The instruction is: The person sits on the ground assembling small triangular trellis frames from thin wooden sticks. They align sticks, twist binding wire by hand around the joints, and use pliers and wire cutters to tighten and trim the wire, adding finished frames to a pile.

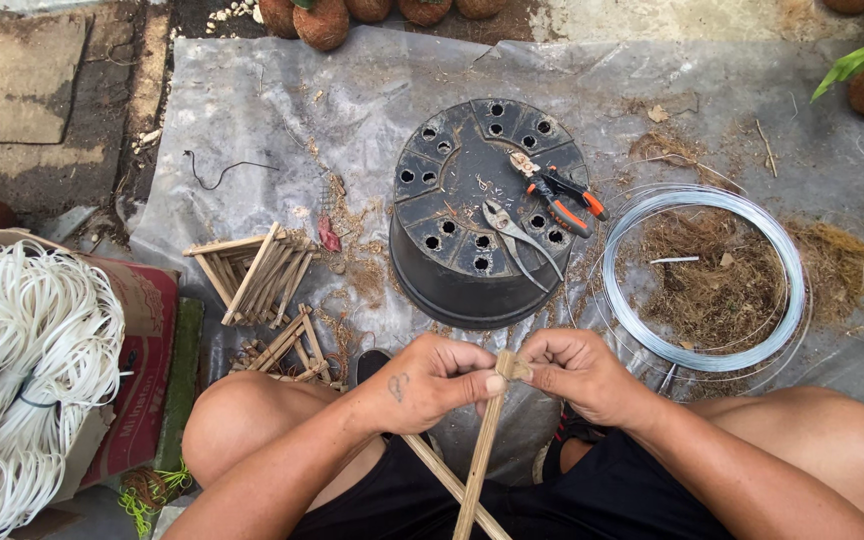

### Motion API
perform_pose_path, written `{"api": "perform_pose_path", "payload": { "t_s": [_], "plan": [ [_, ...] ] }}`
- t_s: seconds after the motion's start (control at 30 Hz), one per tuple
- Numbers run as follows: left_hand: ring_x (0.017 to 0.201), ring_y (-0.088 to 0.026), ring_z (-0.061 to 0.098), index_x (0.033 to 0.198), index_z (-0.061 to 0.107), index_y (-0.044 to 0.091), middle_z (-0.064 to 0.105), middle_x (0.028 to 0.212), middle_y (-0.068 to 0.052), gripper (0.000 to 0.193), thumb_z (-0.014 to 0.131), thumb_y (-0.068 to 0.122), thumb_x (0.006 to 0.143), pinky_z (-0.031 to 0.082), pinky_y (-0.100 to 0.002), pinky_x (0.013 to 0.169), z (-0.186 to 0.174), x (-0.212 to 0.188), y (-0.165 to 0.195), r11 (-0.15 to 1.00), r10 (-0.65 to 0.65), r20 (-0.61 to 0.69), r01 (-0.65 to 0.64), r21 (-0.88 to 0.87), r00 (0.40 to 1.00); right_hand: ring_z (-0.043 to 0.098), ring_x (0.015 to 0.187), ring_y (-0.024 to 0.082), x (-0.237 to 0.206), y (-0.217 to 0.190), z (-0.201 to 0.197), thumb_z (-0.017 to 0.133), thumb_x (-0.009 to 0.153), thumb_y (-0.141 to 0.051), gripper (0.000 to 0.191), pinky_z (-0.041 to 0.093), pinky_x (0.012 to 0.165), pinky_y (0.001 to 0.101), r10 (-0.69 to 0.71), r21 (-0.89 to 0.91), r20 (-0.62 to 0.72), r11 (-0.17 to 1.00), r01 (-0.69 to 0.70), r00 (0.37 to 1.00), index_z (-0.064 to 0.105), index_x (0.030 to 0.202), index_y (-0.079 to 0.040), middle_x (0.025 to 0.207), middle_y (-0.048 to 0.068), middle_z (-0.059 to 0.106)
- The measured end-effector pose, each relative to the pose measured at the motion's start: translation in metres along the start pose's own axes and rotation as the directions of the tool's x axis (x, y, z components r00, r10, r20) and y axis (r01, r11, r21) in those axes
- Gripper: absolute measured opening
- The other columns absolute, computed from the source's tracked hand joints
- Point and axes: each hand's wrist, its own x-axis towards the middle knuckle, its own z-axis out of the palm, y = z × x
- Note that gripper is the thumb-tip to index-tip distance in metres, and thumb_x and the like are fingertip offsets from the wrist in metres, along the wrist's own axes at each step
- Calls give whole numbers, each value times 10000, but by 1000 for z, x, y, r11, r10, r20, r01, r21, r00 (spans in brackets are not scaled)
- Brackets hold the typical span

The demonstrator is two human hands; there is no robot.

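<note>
Both hands meet low in the middle of the head view, above my knees. My left hand (434, 382) pinches the top of a thin bamboo stick (480, 455) that runs down toward my lap. A second stick (447, 482) crosses it lower down. My right hand (580, 372) grips the same stick tip from the other side, fingers closed around it. Just beyond the hands stands an upturned black plastic pot (472, 215) with drain holes. On its base lie orange-handled pliers (564, 195) and metal cutters (514, 235).
A coil of silver wire (704, 275) lies right on a grey plastic sheet (272, 130), around coconut fibre. Small slatted bamboo frames (252, 275) sit left. White strips (27, 370) fill a cardboard box far left. Round husk balls (322, 22) line the top edge.
</note>
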Motion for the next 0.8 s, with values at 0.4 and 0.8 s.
{"api": "perform_pose_path", "payload": {
  "t_s": [0.4, 0.8],
  "plan": [
    [675, -31, 555, 883, 740, 43, 676, 722, 36, 274, 658, 272, 1009, 455, -249, 609, 7, 5, 7, 972, -94, -30, 98, 215, 995, 681, 769, 175, 34, -65, 9, 694, 898, -9, 109, 524, 653, 313, -202, -653, 201, 702, 285, 959, 725, 999, -35, 850, 52, 673],
    [597, -36, 541, 838, 742, 51, 674, 667, 39, 291, 673, 293, 984, 448, -258, 551, 8, 18, -7, 955, -117, -74, 133, 264, 990, 690, 776, 303, 47, -108, 22, 754, 735, -36, 229, 523, 638, 425, -219, -865, 401, 228, 446, 889, 735, 956, -90, 827, 62, 669]
  ]
}}
